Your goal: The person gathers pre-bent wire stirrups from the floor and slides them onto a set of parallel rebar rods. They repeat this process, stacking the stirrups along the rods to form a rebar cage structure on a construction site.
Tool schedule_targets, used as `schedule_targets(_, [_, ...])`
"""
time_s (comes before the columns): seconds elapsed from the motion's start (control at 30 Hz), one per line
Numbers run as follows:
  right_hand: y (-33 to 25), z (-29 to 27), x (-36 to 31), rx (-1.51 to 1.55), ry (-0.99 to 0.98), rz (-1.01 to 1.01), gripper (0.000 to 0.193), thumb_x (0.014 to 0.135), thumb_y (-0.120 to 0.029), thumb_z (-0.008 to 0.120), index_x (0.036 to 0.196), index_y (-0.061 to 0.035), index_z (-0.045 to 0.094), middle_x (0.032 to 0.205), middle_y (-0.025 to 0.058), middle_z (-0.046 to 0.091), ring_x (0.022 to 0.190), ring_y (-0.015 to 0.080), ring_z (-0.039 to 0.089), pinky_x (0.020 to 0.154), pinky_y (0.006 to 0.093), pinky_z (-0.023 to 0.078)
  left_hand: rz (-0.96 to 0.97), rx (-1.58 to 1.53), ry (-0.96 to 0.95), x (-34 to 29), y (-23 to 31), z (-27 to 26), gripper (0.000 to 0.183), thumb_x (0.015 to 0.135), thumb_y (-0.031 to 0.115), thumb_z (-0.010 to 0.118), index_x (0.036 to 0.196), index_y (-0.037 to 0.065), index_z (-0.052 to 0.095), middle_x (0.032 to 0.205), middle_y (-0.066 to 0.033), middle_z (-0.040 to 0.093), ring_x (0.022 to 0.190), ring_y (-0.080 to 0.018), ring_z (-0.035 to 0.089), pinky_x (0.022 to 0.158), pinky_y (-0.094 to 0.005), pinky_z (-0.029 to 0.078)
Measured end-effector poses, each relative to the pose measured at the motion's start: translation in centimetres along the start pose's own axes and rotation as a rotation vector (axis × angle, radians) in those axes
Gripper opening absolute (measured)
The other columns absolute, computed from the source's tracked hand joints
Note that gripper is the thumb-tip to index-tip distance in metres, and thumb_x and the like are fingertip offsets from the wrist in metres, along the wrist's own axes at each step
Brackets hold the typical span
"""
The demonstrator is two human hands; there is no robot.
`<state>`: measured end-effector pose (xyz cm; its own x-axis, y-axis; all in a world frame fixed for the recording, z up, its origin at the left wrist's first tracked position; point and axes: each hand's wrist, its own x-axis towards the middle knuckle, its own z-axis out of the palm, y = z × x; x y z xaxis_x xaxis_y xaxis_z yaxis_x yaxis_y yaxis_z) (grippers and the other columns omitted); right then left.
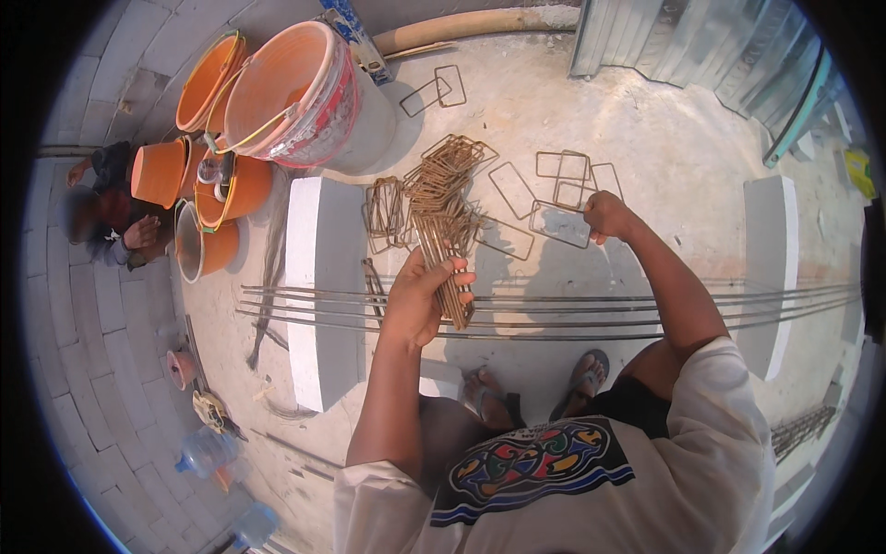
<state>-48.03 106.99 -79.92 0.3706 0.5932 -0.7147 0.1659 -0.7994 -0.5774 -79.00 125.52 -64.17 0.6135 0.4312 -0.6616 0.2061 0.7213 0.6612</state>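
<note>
1. Orange plastic buckets (155,174) stand at far left.
2. A pale grey rectangular block (318,277) lies under long, thin, dark metal rods (554,337).
3. The left hand (420,297) is wrapped around a bundle of rust-brown rectangular wire frames (454,312), held above the rods.
4. Just beyond is a heaped pile of similar frames (448,180).
5. The right hand (609,218) is curled at one loose rectangular wire frame (559,239); I cannot tell whether it grips it.
6. A second pale block (783,240) lies at right, the rods crossing it too.

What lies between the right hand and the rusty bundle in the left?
In the head view, loose rectangular wire frames lie on the concrete floor between the right hand and the bundle.
</note>
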Motion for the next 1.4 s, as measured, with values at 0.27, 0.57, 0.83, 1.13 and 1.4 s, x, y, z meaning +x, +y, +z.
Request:
schedule_targets(0.27, [-9.4,6.0,-10.5,0.986,-0.367,-0.160,0.028,0.089,-0.008,0.055,0.111,0.0092,0.050,0.085,0.0136,0.061,0.065,0.0223,0.065,0.058,0.0364,0.058,0.109,-0.126,0.030,0.6,0.9,0.7,0.033,0.095,0.012,0.060,0.123,0.007,0.045,0.105,-0.0117,0.061,0.092,-0.0227,0.065,0.070,-0.0346,0.059])
schedule_targets(0.57, [-11.7,12.9,-9.4,0.666,-0.421,-0.273,0.031,0.090,-0.020,0.060,0.110,0.0048,0.056,0.090,0.0111,0.064,0.070,0.0202,0.067,0.062,0.0314,0.057,0.175,-0.043,0.019,-0.3,-0.3,-0.2,0.028,0.094,0.011,0.060,0.119,0.006,0.048,0.101,-0.0098,0.061,0.087,-0.0209,0.066,0.067,-0.0316,0.059])
schedule_targets(0.83, [0.0,15.2,6.6,-0.595,0.062,-0.433,0.036,0.081,-0.032,0.072,0.102,-0.0042,0.065,0.101,0.0168,0.065,0.095,0.0322,0.066,0.077,0.0403,0.055,0.154,-0.116,0.075,-2.1,0.0,-0.8,0.022,0.094,0.006,0.058,0.115,0.005,0.052,0.102,-0.0098,0.063,0.082,-0.0203,0.068,0.064,-0.0327,0.061])
schedule_targets(1.13, [3.2,18.2,10.1,-1.032,0.055,-0.597,0.018,0.087,-0.013,0.052,0.098,-0.0077,0.065,0.092,0.0130,0.063,0.087,0.0324,0.067,0.074,0.0419,0.055,0.102,-0.150,0.086,-3.1,-0.4,-1.3,0.018,0.095,0.006,0.058,0.112,0.003,0.056,0.101,-0.0107,0.066,0.084,-0.0188,0.068,0.065,-0.0339,0.061])
schedule_targets(1.4, [-3.7,9.0,0.7,-0.324,0.212,-0.378,0.015,0.087,-0.011,0.051,0.094,0.0001,0.058,0.094,0.0225,0.064,0.086,0.0399,0.064,0.075,0.0468,0.053,0.103,-0.139,0.133,-0.9,0.3,-1.3,0.015,0.095,0.009,0.057,0.110,0.004,0.056,0.099,-0.0102,0.066,0.084,-0.0194,0.068,0.067,-0.0346,0.061])
